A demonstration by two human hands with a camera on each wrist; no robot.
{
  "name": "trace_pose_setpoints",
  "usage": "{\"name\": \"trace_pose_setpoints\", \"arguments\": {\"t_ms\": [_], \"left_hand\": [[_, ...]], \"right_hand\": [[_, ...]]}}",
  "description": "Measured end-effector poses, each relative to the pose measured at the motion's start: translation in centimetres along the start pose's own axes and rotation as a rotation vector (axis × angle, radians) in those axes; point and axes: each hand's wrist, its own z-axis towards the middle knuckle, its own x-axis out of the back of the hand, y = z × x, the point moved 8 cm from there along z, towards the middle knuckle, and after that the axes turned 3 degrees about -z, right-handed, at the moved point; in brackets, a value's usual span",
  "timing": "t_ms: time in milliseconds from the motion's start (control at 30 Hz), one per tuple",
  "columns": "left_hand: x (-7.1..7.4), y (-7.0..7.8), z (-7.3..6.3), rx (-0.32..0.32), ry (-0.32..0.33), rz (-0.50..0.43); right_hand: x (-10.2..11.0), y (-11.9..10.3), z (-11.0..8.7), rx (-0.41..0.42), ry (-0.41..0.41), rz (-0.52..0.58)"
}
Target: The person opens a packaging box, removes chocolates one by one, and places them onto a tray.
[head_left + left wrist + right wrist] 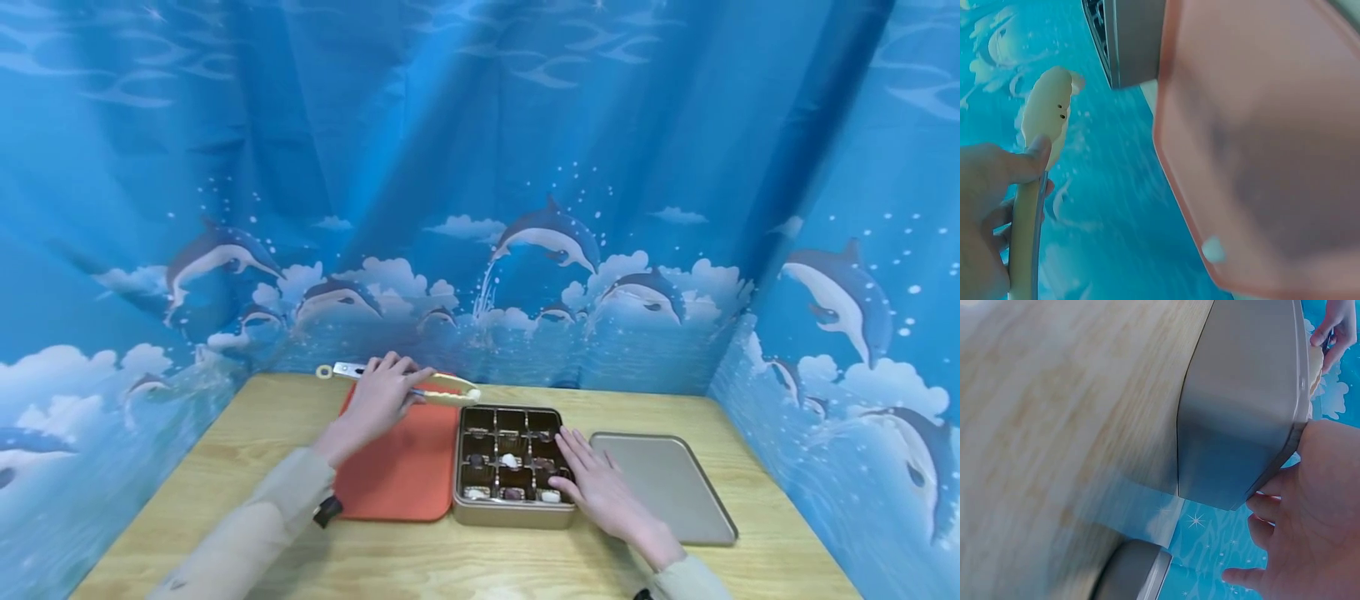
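My left hand (384,396) grips a pair of tongs (348,370) with cream-coloured heads, held over the back of the red tray (397,479). A small whitish piece (1077,82) shows between the tong tips, close to the box's back left corner. On the tray lies another small white piece (1213,249). My right hand (600,492) rests at the right rim of the metal box (513,517), fingers extended. Dividers split the box into compartments; dark and white chocolates (510,460) sit in the middle and front rows.
To the right of the box lies a flat metal lid (660,483) with a raised edge. All of this stands on a pale wooden table (390,558). A blue dolphin-print curtain (480,167) hangs behind and at the sides.
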Motion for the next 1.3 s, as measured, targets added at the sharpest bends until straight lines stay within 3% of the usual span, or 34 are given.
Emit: {"name": "trace_pose_setpoints", "arguments": {"t_ms": [300,567,767,967,1300], "left_hand": [[1.5,-4.6,-1.5,0.097,0.033,0.092],[0.3,-7.2,-1.4,0.122,-0.013,0.195],[-1.6,-7.8,-0.9,0.118,-0.089,0.27],[-3.2,-8.0,-0.1,0.101,-0.118,0.32],[-4.9,-7.4,0.7,0.079,-0.149,0.316]], "right_hand": [[0.0,-0.1,0.0,-0.024,-0.039,-0.03],[0.0,0.2,0.0,-0.019,-0.028,-0.028],[-0.3,0.2,0.0,-0.037,-0.07,-0.028],[-0.3,0.1,-0.1,-0.015,-0.04,-0.017],[-0.6,0.4,0.0,-0.051,-0.082,-0.024]]}}
